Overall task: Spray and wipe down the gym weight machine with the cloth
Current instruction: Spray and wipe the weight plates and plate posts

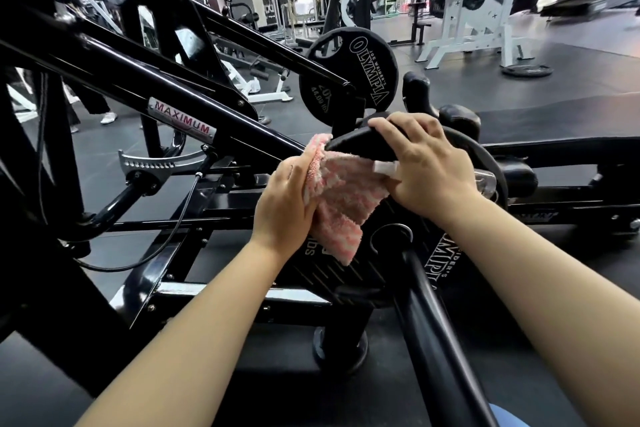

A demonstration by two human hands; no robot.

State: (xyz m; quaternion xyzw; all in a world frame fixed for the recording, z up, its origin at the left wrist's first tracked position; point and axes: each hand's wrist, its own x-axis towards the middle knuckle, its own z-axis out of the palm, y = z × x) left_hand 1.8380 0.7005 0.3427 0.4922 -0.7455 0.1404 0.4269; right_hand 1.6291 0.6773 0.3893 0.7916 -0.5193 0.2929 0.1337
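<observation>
Cloth (337,198) bunched in left hand (282,204) against plate (363,146); right hand (424,166) grips bottle (384,168).

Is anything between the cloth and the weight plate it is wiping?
Nothing visible. The left hand holds the pink cloth directly against the near weight plate; the right hand grips the plate's top edge beside it.

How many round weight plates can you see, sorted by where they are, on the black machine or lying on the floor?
On the black machine: 2, the upright plate and the near plate being wiped with the pink cloth
Lying on the floor: 1, the far plate by the white rack
Total: 3
</observation>
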